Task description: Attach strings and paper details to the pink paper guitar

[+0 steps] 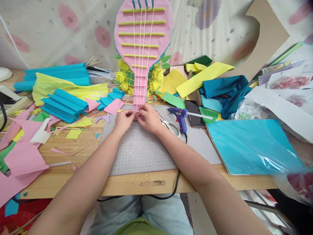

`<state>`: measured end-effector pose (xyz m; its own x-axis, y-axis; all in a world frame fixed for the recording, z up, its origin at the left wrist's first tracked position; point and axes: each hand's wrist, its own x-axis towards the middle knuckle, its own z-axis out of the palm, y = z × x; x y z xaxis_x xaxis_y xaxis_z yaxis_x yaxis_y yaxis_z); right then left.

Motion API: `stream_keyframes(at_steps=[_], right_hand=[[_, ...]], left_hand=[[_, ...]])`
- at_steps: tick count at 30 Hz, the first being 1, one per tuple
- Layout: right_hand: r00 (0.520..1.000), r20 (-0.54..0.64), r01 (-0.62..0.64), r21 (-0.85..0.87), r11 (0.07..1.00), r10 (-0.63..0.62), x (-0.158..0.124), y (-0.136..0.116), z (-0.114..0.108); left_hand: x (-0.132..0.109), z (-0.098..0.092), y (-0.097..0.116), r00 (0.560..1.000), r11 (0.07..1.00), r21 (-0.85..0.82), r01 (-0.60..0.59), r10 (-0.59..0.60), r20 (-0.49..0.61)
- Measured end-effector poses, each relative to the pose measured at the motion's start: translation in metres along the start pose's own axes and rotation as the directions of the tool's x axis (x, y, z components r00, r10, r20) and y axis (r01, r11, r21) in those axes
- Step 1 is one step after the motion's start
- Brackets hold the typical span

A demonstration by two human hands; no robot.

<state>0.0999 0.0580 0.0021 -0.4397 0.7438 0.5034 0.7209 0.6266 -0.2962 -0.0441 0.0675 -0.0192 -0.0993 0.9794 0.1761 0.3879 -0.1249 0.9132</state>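
A pink paper lute lies with its round body away from me and its narrow neck toward me. Yellow strips cross the body, and white strings run from blue pegs down to the near end. There, my left hand pinches the white strings between thumb and forefinger. My right hand is closed against it from the other side, its fingertips on the same strings. The fingertips partly cover the neck's end. White-handled scissors lie just right of my right hand, partly hidden by it.
A blue glue gun and a phone sit on the right of the grey cutting mat. A black cord hangs over the table edge. Paper scraps crowd the left; a blue paper pack lies right. Yellow paper flowers flank the neck.
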Motion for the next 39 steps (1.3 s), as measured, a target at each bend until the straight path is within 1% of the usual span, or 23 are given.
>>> stream_keyframes(at_steps=[3, 6, 10, 13, 15, 18, 20, 22, 24, 27, 30, 33, 36, 39], right_hand=[[1.0, 0.0, -0.002, 0.023, 1.0, 0.002, -0.001, 0.0, -0.001], [1.0, -0.017, 0.005, 0.056, 0.998, -0.004, -0.002, 0.001, 0.0], [1.0, -0.03, -0.003, 0.096, 0.995, 0.006, -0.003, 0.003, 0.004], [1.0, -0.013, 0.001, 0.12, 0.993, 0.0, -0.003, 0.005, 0.005], [1.0, -0.001, 0.013, 0.132, 0.991, -0.013, -0.002, 0.006, 0.004], [1.0, 0.004, 0.025, 0.141, 0.99, -0.026, -0.002, 0.007, 0.004], [1.0, 0.009, 0.028, 0.142, 0.989, -0.03, -0.002, 0.007, 0.004], [0.998, 0.032, 0.043, 0.142, 0.989, -0.048, -0.004, 0.005, 0.006], [0.995, 0.067, 0.067, 0.146, 0.987, -0.078, -0.005, 0.002, 0.008], [0.991, 0.101, 0.076, 0.162, 0.984, -0.094, -0.006, -0.001, 0.008], [0.996, 0.071, 0.034, 0.145, 0.989, -0.045, -0.005, -0.001, 0.005], [1.0, 0.021, 0.009, 0.059, 0.998, -0.01, -0.003, -0.001, 0.004], [1.0, 0.026, 0.013, -0.064, 0.998, -0.012, -0.004, -0.004, 0.008], [0.999, 0.021, -0.036, -0.164, 0.986, 0.04, -0.004, -0.009, 0.014]], left_hand=[[0.0, 0.001, -0.001, 0.999, 0.998, -0.041, 0.045, -0.046, -0.025], [-0.001, 0.001, 0.0, 0.996, 0.99, -0.106, 0.087, -0.087, 0.005], [-0.002, 0.001, 0.003, 0.994, 0.98, -0.167, 0.109, -0.104, 0.042], [-0.002, 0.002, 0.002, 0.994, 0.98, -0.17, 0.108, -0.106, 0.018], [-0.003, 0.003, 0.001, 0.998, 0.993, -0.098, 0.063, -0.065, -0.012], [-0.004, 0.004, 0.0, 0.997, 0.994, 0.105, -0.013, 0.021, -0.073], [-0.004, 0.005, 0.002, 0.994, 0.977, 0.211, -0.031, 0.053, -0.099], [-0.004, 0.004, 0.003, 0.992, 0.97, 0.241, -0.025, 0.054, -0.117], [-0.002, 0.003, 0.002, 0.991, 0.978, 0.206, -0.019, 0.045, -0.123], [0.001, 0.002, -0.001, 0.996, 0.995, 0.096, -0.024, 0.032, -0.085], [0.003, 0.003, -0.006, 0.999, 0.999, -0.049, 0.003, -0.006, -0.046], [0.003, 0.002, -0.007, 0.999, 0.988, -0.146, 0.042, -0.045, -0.021], [0.002, -0.003, -0.008, 0.998, 0.985, -0.159, 0.067, -0.068, 0.001], [0.003, -0.007, -0.011, 0.998, 0.994, -0.093, 0.054, -0.057, -0.027]])
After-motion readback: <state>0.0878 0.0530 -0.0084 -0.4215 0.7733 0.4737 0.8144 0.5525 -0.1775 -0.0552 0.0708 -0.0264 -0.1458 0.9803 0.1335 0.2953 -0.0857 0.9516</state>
